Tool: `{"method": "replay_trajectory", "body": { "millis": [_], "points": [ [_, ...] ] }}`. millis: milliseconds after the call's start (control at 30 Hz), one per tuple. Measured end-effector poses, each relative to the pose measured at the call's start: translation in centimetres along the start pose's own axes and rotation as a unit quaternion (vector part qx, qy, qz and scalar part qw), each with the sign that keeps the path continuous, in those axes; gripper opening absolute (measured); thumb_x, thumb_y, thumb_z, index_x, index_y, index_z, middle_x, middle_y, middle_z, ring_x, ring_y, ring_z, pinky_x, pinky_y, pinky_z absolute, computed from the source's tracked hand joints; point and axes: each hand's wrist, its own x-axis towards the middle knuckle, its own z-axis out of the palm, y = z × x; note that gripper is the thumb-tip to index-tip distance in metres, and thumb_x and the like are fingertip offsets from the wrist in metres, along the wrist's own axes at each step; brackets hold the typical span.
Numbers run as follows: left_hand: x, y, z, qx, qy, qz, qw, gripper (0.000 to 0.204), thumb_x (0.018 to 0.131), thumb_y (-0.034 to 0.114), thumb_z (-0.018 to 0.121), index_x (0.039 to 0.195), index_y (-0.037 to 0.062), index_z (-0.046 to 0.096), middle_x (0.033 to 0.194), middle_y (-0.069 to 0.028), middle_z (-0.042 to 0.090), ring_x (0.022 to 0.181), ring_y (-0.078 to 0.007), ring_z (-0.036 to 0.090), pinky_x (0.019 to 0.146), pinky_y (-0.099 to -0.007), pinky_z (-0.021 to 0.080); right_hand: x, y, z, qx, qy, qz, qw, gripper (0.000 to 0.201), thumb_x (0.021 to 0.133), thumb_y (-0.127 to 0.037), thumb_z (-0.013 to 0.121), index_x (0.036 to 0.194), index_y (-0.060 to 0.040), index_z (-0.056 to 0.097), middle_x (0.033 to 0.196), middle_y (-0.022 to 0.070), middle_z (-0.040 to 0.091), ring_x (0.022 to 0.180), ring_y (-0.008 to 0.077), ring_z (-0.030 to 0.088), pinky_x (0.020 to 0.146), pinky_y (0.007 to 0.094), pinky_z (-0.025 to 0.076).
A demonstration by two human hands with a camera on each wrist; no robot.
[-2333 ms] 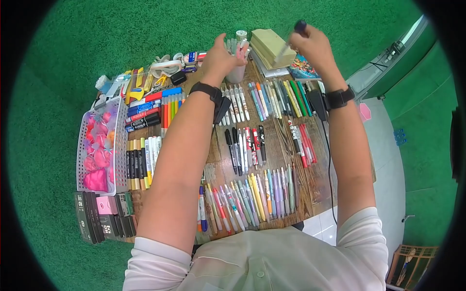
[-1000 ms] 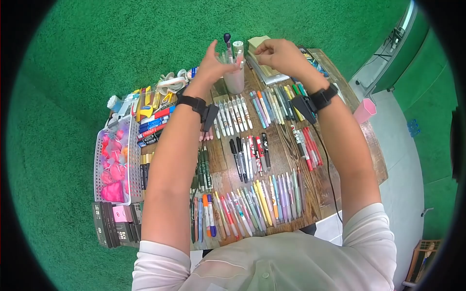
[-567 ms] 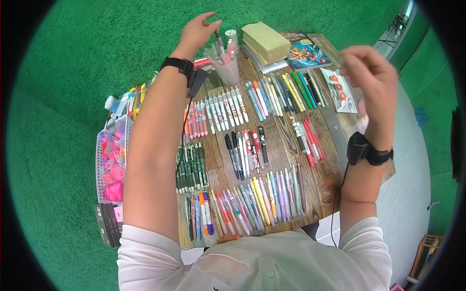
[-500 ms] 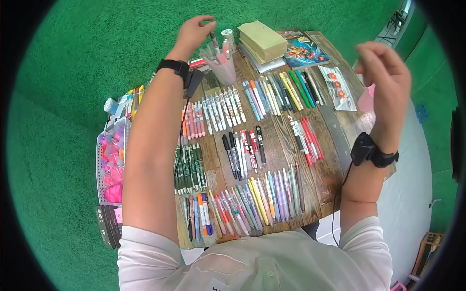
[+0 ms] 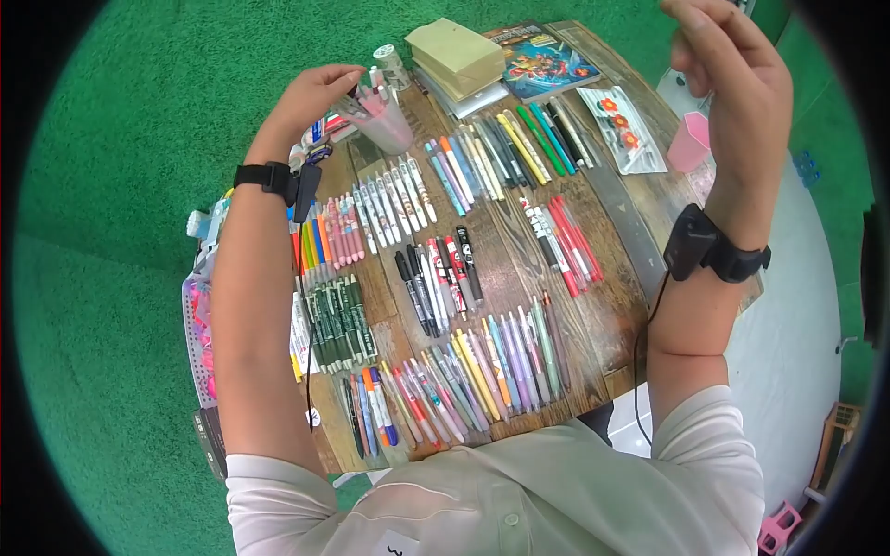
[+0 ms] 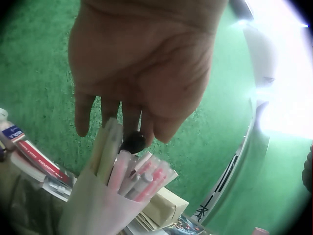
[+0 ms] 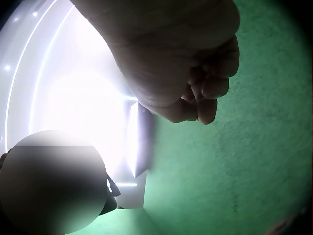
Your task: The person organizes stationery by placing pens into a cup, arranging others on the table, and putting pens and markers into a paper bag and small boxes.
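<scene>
Settling dark pen [image 6: 133,142] in cup [image 5: 387,134], prob.; L hand [image 5: 311,100] fingers near-straight, can't tell if gripping; R hand [image 5: 742,88] loosely curled, nothing seen in it. Next prob. needs L hand eased off.

A pale grey-green shirt [image 5: 575,500] with creased short sleeves [image 5: 278,496] – one round button [image 5: 510,520], a white patch [image 5: 401,544] marked in black. Each wrist wears a black strap [image 5: 260,176] and black camera housing [image 5: 691,243] – thin dark cables [image 5: 638,371] attached.
</scene>
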Motion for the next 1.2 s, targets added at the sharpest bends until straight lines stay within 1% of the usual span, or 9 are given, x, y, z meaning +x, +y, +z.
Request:
{"method": "replay_trajectory", "body": {
  "millis": [67,367,433,500,633,700,767,867,1200],
  "points": [
    [-0.1,0.0,0.5,-0.014,-0.003,0.004,1.000,0.046,0.105,0.044,0.057,0.138,0.0133,0.068,0.131,-0.0053,0.069,0.119,-0.0189,0.061,0.106,-0.0361,0.045,0.2,1.2,0.8,-0.042,0.059,0.056,0.996,0.014,0.095,-0.014,0.071,0.090,-0.0019,0.072,0.065,0.0003,0.065,0.052,0.0037,0.054,0.048,0.0175,0.038],
    [-1.6,1.1,2.8,0.008,0.018,0.047,0.999,0.068,0.103,0.059,0.053,0.153,0.0138,0.051,0.150,-0.0154,0.055,0.138,-0.0280,0.052,0.115,-0.0394,0.040,0.4,4.4,2.2,-0.132,-0.020,0.125,0.983,0.017,0.094,-0.016,0.072,0.087,0.0004,0.071,0.071,0.0001,0.067,0.063,0.0056,0.060,0.057,0.0221,0.046],
    [-1.2,0.7,3.0,-0.001,0.039,0.063,0.997,0.068,0.103,0.058,0.054,0.154,0.0135,0.050,0.152,-0.0168,0.054,0.139,-0.0293,0.052,0.115,-0.0395,0.040,0.5,5.0,1.6,-0.213,-0.079,0.137,0.964,0.026,0.098,-0.026,0.068,0.111,-0.0043,0.075,0.075,-0.0018,0.066,0.065,0.0042,0.049,0.060,0.0215,0.039],
    [0.6,-0.6,2.9,0.194,0.229,0.253,0.920,0.055,0.102,0.048,0.061,0.144,0.0118,0.060,0.142,-0.0161,0.062,0.132,-0.0284,0.058,0.110,-0.0390,0.045,0.3,3.0,2.7,-0.191,-0.061,0.141,0.969,0.020,0.095,-0.021,0.070,0.099,-0.0020,0.073,0.074,-0.0007,0.066,0.065,0.0050,0.055,0.059,0.0217,0.042],
    [-3.0,7.1,4.2,0.168,0.250,0.288,0.909,0.038,0.099,0.034,0.067,0.128,0.0091,0.069,0.129,-0.0144,0.069,0.121,-0.0283,0.065,0.101,-0.0385,0.050,0.3,3.7,3.0,-0.129,-0.029,0.148,0.980,0.016,0.093,-0.015,0.071,0.089,0.0004,0.071,0.072,0.0003,0.067,0.064,0.0058,0.061,0.057,0.0220,0.046],
    [-3.7,9.2,6.2,0.184,0.105,0.298,0.931,0.024,0.096,0.022,0.068,0.115,0.0073,0.073,0.118,-0.0127,0.072,0.111,-0.0293,0.068,0.093,-0.0395,0.053,0.3,3.6,2.8,-0.135,-0.040,0.151,0.979,0.016,0.093,-0.015,0.071,0.089,0.0003,0.072,0.072,0.0002,0.067,0.064,0.0057,0.060,0.057,0.0219,0.046],
    [-3.9,10.4,8.9,0.273,-0.033,0.280,0.920,0.029,0.094,0.016,0.066,0.121,0.0053,0.071,0.125,-0.0144,0.070,0.116,-0.0329,0.066,0.098,-0.0417,0.053,0.3,3.5,2.9,-0.139,-0.050,0.151,0.977,0.016,0.093,-0.015,0.072,0.089,0.0003,0.072,0.072,0.0001,0.067,0.063,0.0056,0.060,0.057,0.0218,0.045],
    [-3.3,8.0,13.4,0.263,-0.116,0.324,0.901,0.041,0.092,0.013,0.064,0.132,0.0028,0.064,0.138,-0.0157,0.064,0.126,-0.0340,0.061,0.107,-0.0440,0.049,0.1,3.4,2.9,-0.139,-0.037,0.130,0.981,0.015,0.093,-0.015,0.072,0.089,0.0004,0.072,0.071,0.0001,0.067,0.062,0.0053,0.059,0.056,0.0216,0.045],
    [-3.1,5.1,16.9,0.321,-0.183,0.281,0.886,0.063,0.093,0.014,0.064,0.152,0.0013,0.045,0.164,-0.0166,0.037,0.151,-0.0336,0.036,0.124,-0.0408,0.034,0.1,2.8,2.5,-0.112,-0.027,0.100,0.988,0.014,0.094,-0.013,0.072,0.089,0.0007,0.072,0.070,0.0006,0.067,0.059,0.0044,0.059,0.052,0.0199,0.043]
  ]
}}
